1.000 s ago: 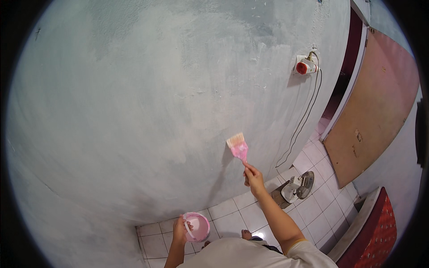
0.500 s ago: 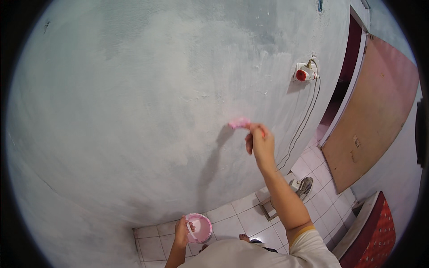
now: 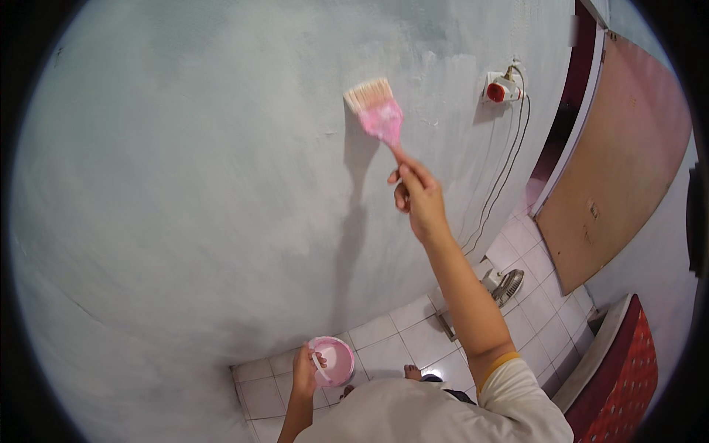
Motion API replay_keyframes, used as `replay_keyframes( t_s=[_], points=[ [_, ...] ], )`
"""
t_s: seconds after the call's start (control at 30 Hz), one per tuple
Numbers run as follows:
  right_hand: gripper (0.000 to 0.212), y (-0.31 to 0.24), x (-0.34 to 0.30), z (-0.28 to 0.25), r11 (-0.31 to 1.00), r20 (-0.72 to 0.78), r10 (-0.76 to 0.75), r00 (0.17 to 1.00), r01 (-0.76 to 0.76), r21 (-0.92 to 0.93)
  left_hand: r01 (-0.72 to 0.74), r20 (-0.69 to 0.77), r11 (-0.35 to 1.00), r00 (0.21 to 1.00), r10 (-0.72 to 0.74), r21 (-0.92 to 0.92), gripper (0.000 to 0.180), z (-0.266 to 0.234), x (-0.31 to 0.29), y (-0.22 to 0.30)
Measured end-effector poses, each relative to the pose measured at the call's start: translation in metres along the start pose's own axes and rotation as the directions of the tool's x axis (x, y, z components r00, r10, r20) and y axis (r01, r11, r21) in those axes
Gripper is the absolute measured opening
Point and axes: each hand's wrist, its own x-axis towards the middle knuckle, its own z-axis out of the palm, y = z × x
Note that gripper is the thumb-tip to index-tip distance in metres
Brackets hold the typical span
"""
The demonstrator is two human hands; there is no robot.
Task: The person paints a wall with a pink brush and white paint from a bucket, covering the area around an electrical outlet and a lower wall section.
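My right hand point(image 3: 421, 198) grips the handle of a wide paintbrush point(image 3: 380, 118), its pale bristles up against the patchy grey-white wall point(image 3: 244, 170). Pink paint coats the lower part of the brush head. Low down by my body, my left hand point(image 3: 304, 368) is closed on the rim and white handle of a small pink bucket point(image 3: 337, 360). Light pink paint shows inside the bucket. Some left-hand fingers reach over the rim.
On the wall to the right, a socket with a red-and-white plug adapter point(image 3: 502, 90) trails a cable downward. A fan point(image 3: 507, 286) stands on the tiled floor point(image 3: 378, 334). Beyond are a brown board point(image 3: 607, 162) by a doorway and a red patterned mattress point(image 3: 624, 369).
My right hand has moved up along the wall, and the brush has swung from nearly edge-on to bristles pointing up. The left hand keeps hold of the bucket.
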Motion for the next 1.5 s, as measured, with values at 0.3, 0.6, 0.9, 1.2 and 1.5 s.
replay_keyframes(
  t_s=[0.3,0.6,0.9,1.2,1.5],
  points=[
    [0.032,0.183,-0.118,-0.095,0.900,-0.088,0.435,0.896,-0.429,0.081,0.022,-0.083,0.995,0.996,-0.014,0.102,0.036,0.014,-0.001,0.011],
    [0.039,0.195,-0.217,-0.154,0.806,-0.092,0.517,0.851,-0.521,-0.283,0.022,-0.055,0.988,0.998,-0.014,0.150,0.042,0.036,0.005,0.028],
    [0.030,0.086,-0.211,-0.100,0.679,0.044,0.617,0.785,-0.504,-0.534,0.033,-0.021,0.987,0.999,-0.030,0.154,0.062,0.084,-0.002,0.061],
    [0.025,0.139,-0.194,-0.039,0.602,0.337,0.532,0.777,-0.066,-0.796,-0.150,0.214,0.962,0.972,0.100,0.229,0.067,0.118,-0.001,0.074],
    [0.014,0.225,-0.186,-0.009,0.407,0.466,0.646,0.604,0.242,-0.880,-0.156,0.286,0.956,0.955,0.081,0.250,0.063,0.130,-0.012,0.089]
  ],
)
